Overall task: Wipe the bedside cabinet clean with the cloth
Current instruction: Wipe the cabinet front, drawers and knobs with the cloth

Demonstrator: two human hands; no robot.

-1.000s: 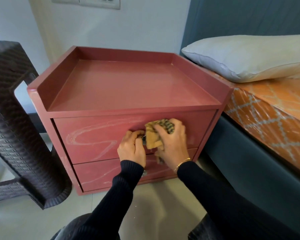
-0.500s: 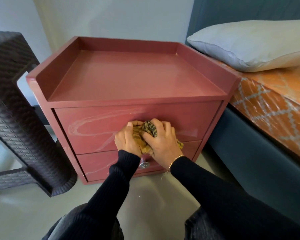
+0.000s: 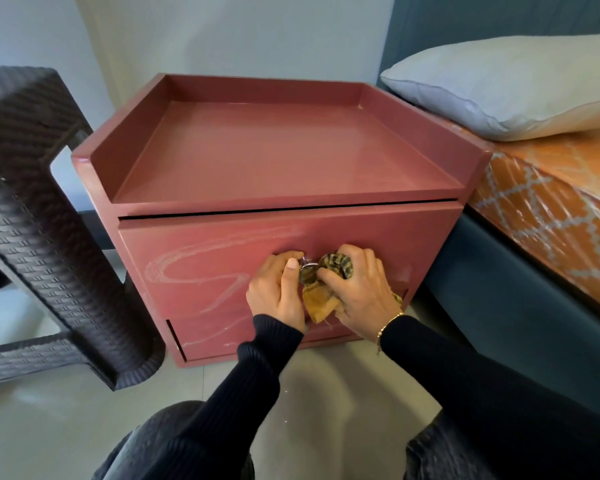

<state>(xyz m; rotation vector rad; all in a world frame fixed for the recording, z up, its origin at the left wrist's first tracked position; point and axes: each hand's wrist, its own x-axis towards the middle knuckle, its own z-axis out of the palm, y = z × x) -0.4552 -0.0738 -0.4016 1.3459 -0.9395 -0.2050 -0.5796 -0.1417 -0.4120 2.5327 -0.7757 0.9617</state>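
Left hand (image 3: 274, 292) just left of centre frame, fingers (image 3: 284, 258) curled over the small metal drawer knob (image 3: 307, 266), thumb laid up beside it. Right next to it, the right hand (image 3: 359, 292) has its fingers (image 3: 357, 254) bunched round the cloth (image 3: 321, 299), a crumpled yellow-brown rag with a dark striped patch showing at the knuckles and a tail hanging down between the two wrists. Cloth is pressed against the knob and the front of the top drawer (image 3: 222, 258), and the two hands are almost touching. A thin gold bracelet (image 3: 390, 322) sits on the right wrist, black ribbed sleeves (image 3: 257, 375) run back toward the bottom of the frame.

Out from there: the drawer front carries pale swirling smears to the left of the hands, and a dark gap shows along its upper edge under the top. The lower drawer (image 3: 215, 336) peeks out beneath. The red bedside cabinet (image 3: 284, 150) fills the middle of the frame, with a raised rim round three sides of its top. Dark wicker chair (image 3: 49, 220) at the left edge, bed with orange patterned mattress (image 3: 551, 202) and pale pillow (image 3: 499, 84) upper right, grey floor (image 3: 49, 427) below.
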